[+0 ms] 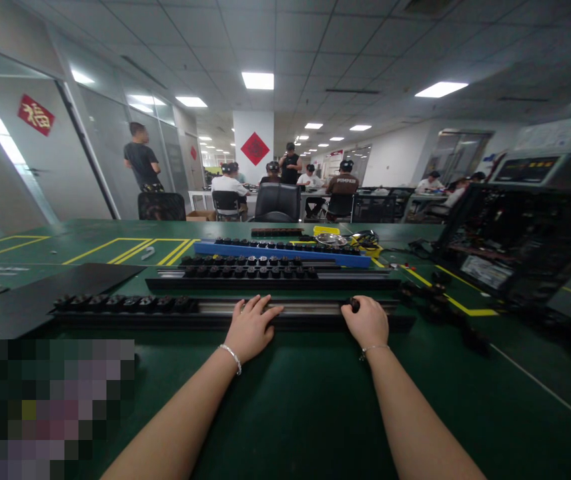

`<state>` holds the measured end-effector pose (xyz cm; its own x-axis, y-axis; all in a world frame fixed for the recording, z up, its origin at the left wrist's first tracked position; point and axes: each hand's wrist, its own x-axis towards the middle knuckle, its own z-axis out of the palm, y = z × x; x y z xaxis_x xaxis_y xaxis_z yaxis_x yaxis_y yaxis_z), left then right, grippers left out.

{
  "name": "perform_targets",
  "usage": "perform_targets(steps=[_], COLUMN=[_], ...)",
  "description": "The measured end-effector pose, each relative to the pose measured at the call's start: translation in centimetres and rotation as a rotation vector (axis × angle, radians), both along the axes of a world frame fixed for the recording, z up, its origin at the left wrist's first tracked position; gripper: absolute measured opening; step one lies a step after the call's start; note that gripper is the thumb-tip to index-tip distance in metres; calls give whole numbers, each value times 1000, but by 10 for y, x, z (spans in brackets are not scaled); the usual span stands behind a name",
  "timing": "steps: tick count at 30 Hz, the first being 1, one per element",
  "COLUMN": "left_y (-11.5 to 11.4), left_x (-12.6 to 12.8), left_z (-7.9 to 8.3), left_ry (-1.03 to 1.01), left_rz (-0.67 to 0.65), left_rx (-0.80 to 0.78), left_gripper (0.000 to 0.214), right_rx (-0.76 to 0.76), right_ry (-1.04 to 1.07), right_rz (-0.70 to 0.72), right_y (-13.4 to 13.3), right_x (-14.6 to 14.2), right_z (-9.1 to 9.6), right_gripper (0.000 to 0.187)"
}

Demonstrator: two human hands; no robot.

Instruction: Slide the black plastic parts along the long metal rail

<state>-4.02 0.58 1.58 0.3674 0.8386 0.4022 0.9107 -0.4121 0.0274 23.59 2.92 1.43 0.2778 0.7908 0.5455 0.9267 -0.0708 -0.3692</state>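
Hands [251,328] on nearest rail [310,308]

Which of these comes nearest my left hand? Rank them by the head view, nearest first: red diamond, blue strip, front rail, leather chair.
From the left hand:
1. Front rail: right at the fingers.
2. Blue strip: ahead, past the black rails.
3. Leather chair: farther ahead, mid-view.
4. Red diamond: farthest, behind the chair.

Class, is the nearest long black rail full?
Only partly: small black blocks line the left of the rail; bare silvery strip shows between the left hand and right hand.
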Motion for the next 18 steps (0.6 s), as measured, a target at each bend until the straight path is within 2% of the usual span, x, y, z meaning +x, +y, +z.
perform_targets(steps=[9, 18], left_y=[1, -1], left_x=[-1, 0], left_z=[-2, 0], left_ry=[2, 4], left_rz=[-6, 6], left_rx=[2, 3], left_gripper=[48, 47], right_rx=[-66, -38], right_ry=[-20, -36], right_rz=[64, 98], right_y=[2, 3], right_x=[6, 11], right_z=[4, 0], right_gripper=[26, 27])
